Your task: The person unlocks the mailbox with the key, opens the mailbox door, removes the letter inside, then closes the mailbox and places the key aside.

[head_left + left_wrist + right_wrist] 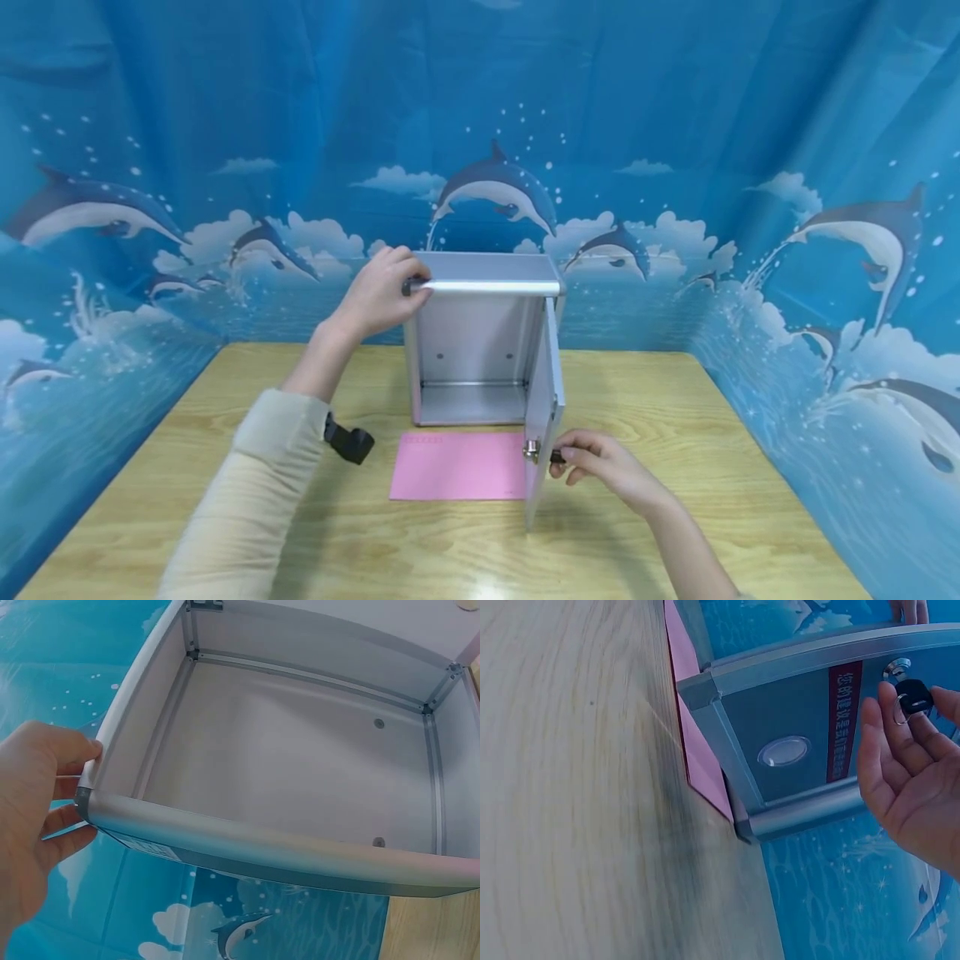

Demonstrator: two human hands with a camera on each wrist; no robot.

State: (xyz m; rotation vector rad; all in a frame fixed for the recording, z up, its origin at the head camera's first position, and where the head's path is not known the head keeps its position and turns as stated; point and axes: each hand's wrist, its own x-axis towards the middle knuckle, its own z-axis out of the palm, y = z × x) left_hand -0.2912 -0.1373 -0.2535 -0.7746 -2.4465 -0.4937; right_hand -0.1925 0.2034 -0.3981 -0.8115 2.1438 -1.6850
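On the door (799, 709), Chinese-lettered strip (844, 720), key (916, 697)

On my head feed, the door (546, 400) hides the right end of the pink envelope (459, 468), whose print (424, 439) I find too small to read; my left wrist view crops the box (270, 832), and my right crops the right hand (926, 780)

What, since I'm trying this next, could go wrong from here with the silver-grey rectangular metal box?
The left hand grips the upper left corner of the box; the flat grey metal door might pinch it when closing.
The right hand holds the small black-headed key at the round silver lock; a sideways tug could bend it.
The flat pink rectangular sheet near the door could get dragged.
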